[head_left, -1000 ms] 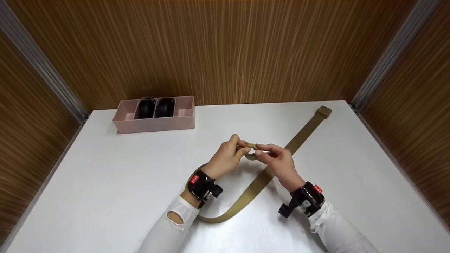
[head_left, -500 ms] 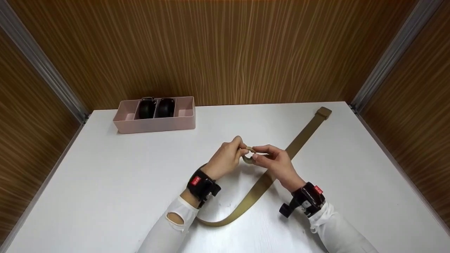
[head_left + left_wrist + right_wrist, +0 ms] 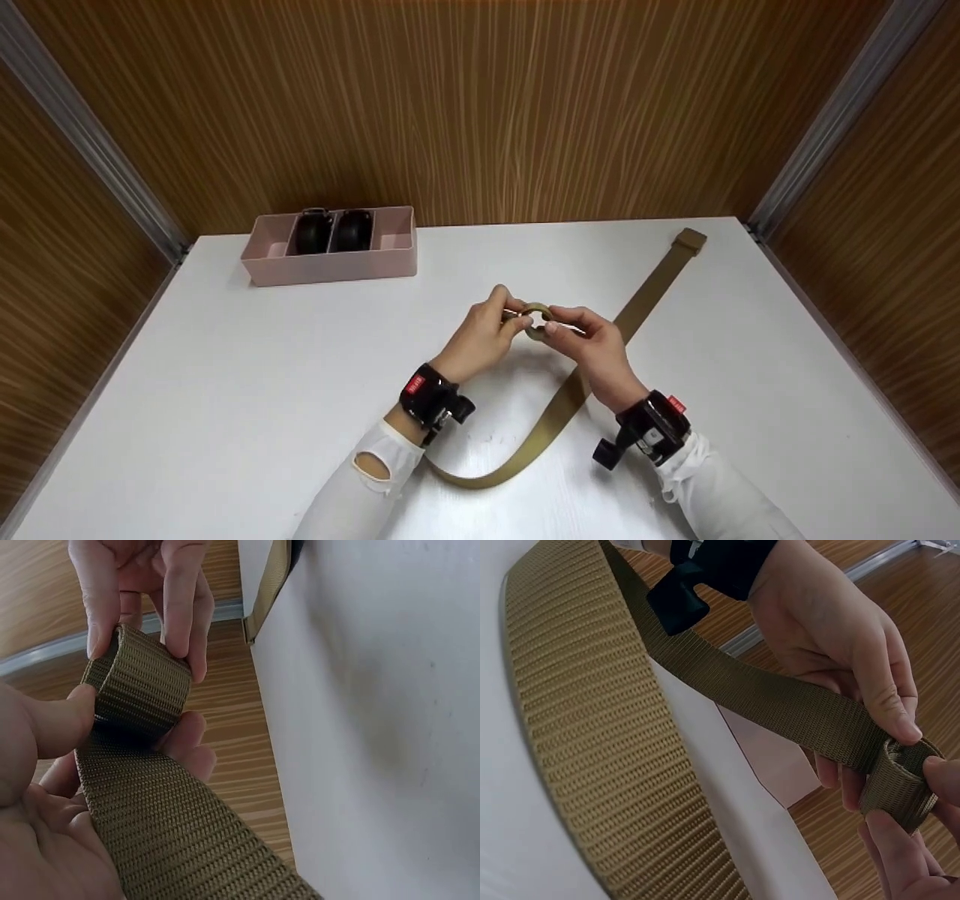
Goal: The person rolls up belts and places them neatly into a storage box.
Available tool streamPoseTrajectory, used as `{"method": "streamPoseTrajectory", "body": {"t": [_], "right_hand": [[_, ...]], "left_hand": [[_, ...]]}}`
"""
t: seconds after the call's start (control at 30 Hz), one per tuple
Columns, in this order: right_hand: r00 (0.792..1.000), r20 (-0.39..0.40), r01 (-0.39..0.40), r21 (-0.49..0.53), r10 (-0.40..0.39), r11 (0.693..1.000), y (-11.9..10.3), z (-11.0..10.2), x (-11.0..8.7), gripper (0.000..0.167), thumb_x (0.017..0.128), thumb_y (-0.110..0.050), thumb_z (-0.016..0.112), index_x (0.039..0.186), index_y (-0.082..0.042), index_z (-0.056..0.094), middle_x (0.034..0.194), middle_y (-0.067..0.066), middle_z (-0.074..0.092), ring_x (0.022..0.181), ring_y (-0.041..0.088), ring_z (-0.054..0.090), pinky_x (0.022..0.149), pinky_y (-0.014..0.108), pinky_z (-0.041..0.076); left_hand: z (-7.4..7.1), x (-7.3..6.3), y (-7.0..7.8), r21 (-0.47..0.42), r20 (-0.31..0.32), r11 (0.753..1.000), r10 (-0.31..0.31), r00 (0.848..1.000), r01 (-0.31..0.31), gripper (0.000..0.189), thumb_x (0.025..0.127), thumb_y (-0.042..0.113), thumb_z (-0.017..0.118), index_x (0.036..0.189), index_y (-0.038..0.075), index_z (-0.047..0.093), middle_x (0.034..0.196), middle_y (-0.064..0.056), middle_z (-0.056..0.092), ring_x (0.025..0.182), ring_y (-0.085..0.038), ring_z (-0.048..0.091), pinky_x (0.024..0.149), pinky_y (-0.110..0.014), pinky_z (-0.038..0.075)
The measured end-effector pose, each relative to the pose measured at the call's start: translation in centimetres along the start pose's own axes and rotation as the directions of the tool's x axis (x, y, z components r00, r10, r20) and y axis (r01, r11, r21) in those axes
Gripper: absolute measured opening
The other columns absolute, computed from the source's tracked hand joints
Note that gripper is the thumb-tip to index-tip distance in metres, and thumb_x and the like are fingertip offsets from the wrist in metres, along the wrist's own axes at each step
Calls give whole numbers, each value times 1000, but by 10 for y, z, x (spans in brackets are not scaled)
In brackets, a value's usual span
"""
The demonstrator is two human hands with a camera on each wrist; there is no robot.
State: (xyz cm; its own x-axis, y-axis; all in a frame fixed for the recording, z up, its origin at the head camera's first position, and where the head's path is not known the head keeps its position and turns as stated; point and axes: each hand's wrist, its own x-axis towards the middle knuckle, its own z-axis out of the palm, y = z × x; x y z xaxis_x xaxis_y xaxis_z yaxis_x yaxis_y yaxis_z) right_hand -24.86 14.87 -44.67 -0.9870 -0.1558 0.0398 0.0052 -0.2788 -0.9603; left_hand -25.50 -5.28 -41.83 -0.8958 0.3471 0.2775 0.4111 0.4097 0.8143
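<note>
An olive-tan webbing belt (image 3: 652, 292) runs diagonally over the table, its buckle-like end piece (image 3: 690, 240) at the far right. The opposite end is curled into a small open coil (image 3: 146, 682), held up between both hands. My left hand (image 3: 480, 337) pinches the strap at the coil's left side, thumb on its near edge. Opposite it, my right hand (image 3: 600, 356) grips the coil between thumb and fingers. From the left fingers the strap (image 3: 772, 705) trails back past the left wrist and bends round on the table.
A pink divided box (image 3: 337, 268) stands at the back left, with two dark round objects (image 3: 352, 230) upright in its middle compartments. Wood-grain panels (image 3: 480, 112) wall the white table (image 3: 225, 390) at the back and sides. Both wrists wear black camera mounts (image 3: 431, 397).
The coil dipped half a second ago and is now raised again, its round opening showing more fully. Both hands shifted slightly with it; the strap's near bend has slid a little toward me.
</note>
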Motion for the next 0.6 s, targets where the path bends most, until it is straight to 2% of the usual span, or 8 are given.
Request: {"method": "streamPoseTrajectory", "body": {"t": [0.1, 0.17, 0.23, 0.33, 0.43, 0.5, 0.6], "right_hand": [[1000, 11, -16, -21, 16, 1000, -2, -1, 0, 30, 96, 9, 68, 125, 12, 63, 120, 20, 68, 100, 25, 75, 93, 39, 58], [999, 26, -18, -75, 20, 997, -3, -3, 1, 31, 95, 7, 70, 125, 12, 63, 122, 19, 68, 102, 23, 74, 92, 39, 58], [999, 51, -10, -137, 18, 990, -4, -4, 1, 32, 95, 4, 71, 126, 11, 64, 124, 23, 66, 102, 21, 74, 92, 39, 59], [995, 95, 15, -256, 10, 966, -6, -7, 3, 32, 96, -1, 73, 125, 9, 67, 123, 27, 67, 99, 19, 73, 91, 36, 59], [993, 121, 37, -349, 5, 936, -8, -9, 3, 31, 95, -4, 75, 124, 6, 70, 116, 24, 70, 94, 18, 73, 88, 32, 59], [993, 120, 42, -369, 2, 928, -8, -9, 4, 30, 95, -4, 76, 123, 6, 71, 112, 22, 72, 93, 17, 73, 86, 29, 59], [995, 99, 38, -340, -5, 940, -7, -9, 4, 29, 94, -3, 76, 122, 7, 71, 109, 21, 73, 91, 17, 73, 86, 30, 60]], "left_hand": [[0, 0, -1, 5, -1, 1000, 31, 1000, -31, 13, 104, 10, 62, 110, 1, 55, 119, -16, 73, 100, -22, 68, 82, -32, 53], [-1, 0, -2, 34, 0, 998, 60, 998, -60, 12, 104, 9, 62, 109, 0, 56, 116, -16, 73, 99, -22, 68, 81, -32, 53], [-1, 0, -2, 76, 5, 993, 88, 996, -88, 11, 104, 9, 62, 108, 0, 57, 112, -15, 74, 97, -21, 68, 80, -32, 52], [-2, -1, -3, 132, 27, 984, 117, 993, -120, 9, 103, 9, 62, 105, 1, 58, 106, -12, 75, 90, -17, 65, 75, -29, 49], [-2, -1, -3, 161, 60, 978, 123, 991, -132, 10, 103, 11, 63, 102, 2, 59, 104, -10, 75, 84, -13, 59, 70, -26, 44], [-2, 0, -3, 164, 75, 978, 119, 990, -130, 11, 103, 12, 63, 103, 2, 59, 104, -10, 75, 82, -12, 56, 69, -25, 42], [-2, 0, -2, 150, 64, 982, 106, 992, -115, 12, 104, 13, 62, 105, 2, 58, 109, -11, 75, 87, -14, 61, 73, -26, 45]]}}
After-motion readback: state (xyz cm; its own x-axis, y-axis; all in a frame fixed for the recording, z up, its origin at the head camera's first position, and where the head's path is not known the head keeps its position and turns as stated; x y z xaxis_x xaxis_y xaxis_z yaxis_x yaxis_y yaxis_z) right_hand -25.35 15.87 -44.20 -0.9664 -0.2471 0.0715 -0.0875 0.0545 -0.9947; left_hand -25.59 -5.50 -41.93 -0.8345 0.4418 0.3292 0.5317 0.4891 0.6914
